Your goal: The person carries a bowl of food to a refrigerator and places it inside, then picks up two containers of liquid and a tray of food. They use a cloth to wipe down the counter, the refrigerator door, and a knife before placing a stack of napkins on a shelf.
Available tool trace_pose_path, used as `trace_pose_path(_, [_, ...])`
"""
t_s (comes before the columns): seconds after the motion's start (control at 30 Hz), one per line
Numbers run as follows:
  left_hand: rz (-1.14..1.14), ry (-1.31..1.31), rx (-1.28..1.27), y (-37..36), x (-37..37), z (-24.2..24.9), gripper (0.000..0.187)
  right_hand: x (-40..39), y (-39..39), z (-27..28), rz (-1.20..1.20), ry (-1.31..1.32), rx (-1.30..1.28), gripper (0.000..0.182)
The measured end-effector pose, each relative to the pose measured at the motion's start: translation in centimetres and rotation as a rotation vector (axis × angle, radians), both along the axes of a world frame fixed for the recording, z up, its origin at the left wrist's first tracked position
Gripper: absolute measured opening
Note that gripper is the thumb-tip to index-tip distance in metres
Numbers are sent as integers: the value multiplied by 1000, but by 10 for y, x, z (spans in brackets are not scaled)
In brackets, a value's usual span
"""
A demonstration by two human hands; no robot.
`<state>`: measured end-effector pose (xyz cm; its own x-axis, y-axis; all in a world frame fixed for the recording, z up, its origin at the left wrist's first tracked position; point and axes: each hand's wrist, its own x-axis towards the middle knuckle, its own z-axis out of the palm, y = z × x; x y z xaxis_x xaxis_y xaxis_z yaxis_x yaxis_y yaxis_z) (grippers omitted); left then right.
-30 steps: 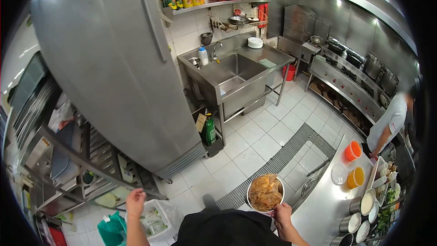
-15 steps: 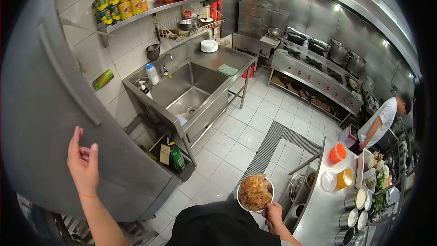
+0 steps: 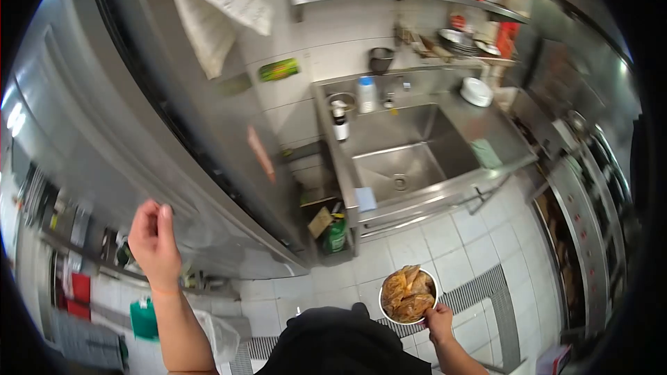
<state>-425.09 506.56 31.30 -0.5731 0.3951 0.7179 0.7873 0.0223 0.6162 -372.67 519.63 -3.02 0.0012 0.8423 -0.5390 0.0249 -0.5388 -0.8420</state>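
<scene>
My right hand [image 3: 439, 323] grips the near right rim of a round white bowl [image 3: 381, 303], thumb over the edge. Large, glossy brown pieces of food [image 3: 408, 293] fill the bowl, which I carry above the floor beside my dark apron [image 3: 333, 344]. Raised on the other side, my left hand [image 3: 154, 243] has its fingers curled in and its thumb up, with nothing showing in it. It overlaps the lower part of a tall steel cabinet door [image 3: 104, 146] in this view.
A steel sink [image 3: 396, 160] stands against the tiled wall, with a white bottle [image 3: 366, 95] and stacked white plates [image 3: 476, 92]. A green container [image 3: 335, 233] sits below. At right is the stove front [image 3: 573, 215]; a drain grate [image 3: 479, 290] crosses the floor.
My view has turned left, so the sink sits farther right and the prep counter and the other person are out of sight. My left hand's fingers have curled in. My right hand keeps the bowl.
</scene>
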Motion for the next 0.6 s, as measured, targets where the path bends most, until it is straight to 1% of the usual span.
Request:
trace_pose_path(0.03, [-11,-30,45,-22,10,-5,7,-6,18,-3,74,-63,47,8])
trace_pose_path(0.07, [75,-29,14,-52,21,-9,7,-17,34,-4,136,-66,52,9])
trace_pose_path(0.1, [115,-89,40,-78,41,-9,8,-31,46,-1,195,-63,48,8])
trace_pose_path(0.17, [190,-34,26,-142,60,-18,9,-63,65,-1,312,-37,50,8])
trace_pose_path(0.2, [258,-5,47,-170,71,-23,15,-80,70,-4,367,-12,53,8])
trace_pose_path(0.27, [372,13,32,-249,80,-38,16,-123,73,-6,466,36,17,8])
trace_pose_path(0.33, [544,82,130,-308,97,-53,18,-166,65,-8,563,88,-28,8])
trace_pose_path(0.37, [564,34,33,-336,108,-45,17,-190,59,-2,618,94,-49,8])
trace_pose_path(0.43, [638,-7,44,-379,111,-40,9,-243,39,18,700,150,-86,5])
trace_pose_path(0.47, [667,-40,36,-387,98,-30,7,-276,32,32,735,158,-113,5])
trace_pose_path(0.5, [708,-30,181,-400,94,-35,7,-303,22,44,784,182,-117,5])
trace_pose_path(0.6, [668,-141,-9,-468,83,-32,6,-383,-13,80,883,252,-150,5])
